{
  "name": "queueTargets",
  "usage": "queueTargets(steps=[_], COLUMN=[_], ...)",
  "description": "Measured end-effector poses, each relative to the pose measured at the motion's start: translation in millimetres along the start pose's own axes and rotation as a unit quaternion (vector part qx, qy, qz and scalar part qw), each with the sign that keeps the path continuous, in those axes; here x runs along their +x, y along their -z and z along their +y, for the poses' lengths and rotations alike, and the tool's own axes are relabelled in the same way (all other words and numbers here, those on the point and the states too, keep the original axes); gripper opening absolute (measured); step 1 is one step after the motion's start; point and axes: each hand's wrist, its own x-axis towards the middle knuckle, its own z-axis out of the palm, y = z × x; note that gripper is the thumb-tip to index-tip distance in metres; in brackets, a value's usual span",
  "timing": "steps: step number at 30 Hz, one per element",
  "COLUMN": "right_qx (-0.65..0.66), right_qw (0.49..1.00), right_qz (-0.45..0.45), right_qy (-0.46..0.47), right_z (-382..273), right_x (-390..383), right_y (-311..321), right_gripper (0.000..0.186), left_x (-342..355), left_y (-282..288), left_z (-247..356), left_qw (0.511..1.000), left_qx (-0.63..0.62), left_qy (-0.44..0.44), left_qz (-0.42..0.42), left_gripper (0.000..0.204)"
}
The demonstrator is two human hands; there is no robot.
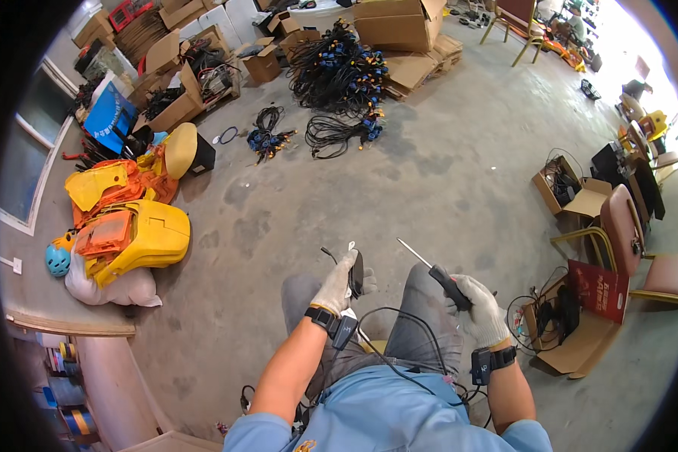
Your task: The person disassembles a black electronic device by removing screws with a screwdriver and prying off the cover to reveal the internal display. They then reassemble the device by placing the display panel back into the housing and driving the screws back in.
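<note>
My left hand (340,282), in a white glove, grips a small black device (356,273) with a thin cable end sticking up to the left. A black cable (399,320) runs from it down across my lap. My right hand (481,309), also gloved, holds a screwdriver (437,271) by its black handle, the metal shaft pointing up and to the left toward the device. The shaft tip is a short way from the device, not touching it. Both wrists carry black bands. I sit with my knees in grey trousers under both hands.
Yellow and orange plastic shells (128,226) lie piled at the left beside a white sack. Bundles of black cable (339,75) and cardboard boxes (399,22) fill the far floor. An open box with cables (572,324) and chairs (618,226) stand at my right.
</note>
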Motion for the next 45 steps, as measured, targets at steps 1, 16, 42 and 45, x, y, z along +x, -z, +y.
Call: queueTargets(steps=[1,16,42,45], right_qx=[0.001,0.055,-0.331,-0.334], right_qw=[1.0,0.998,0.931,0.933], right_qz=[0.001,0.006,-0.15,-0.131], right_qy=[0.0,-0.025,0.007,-0.017], right_z=[-0.4,-8.3,-59.6,-61.2], right_x=[-0.4,-2.6,-51.3,-49.7], right_y=[-0.5,-6.1,-77.3,-81.5], right_gripper=[0.041,0.038,0.045,0.045], left_x=[2.0,-29.1,-100.7,-102.8], left_y=[0.6,14.2,-4.5,-7.6], left_z=[0.6,22.8,29.6,29.7], left_qw=[1.0,0.994,0.986,0.986], left_qx=[0.001,-0.066,-0.037,-0.031], left_qy=[0.001,-0.076,-0.138,-0.148], left_qz=[-0.001,-0.049,-0.081,-0.07], left_gripper=[0.061,0.058,0.049,0.048])
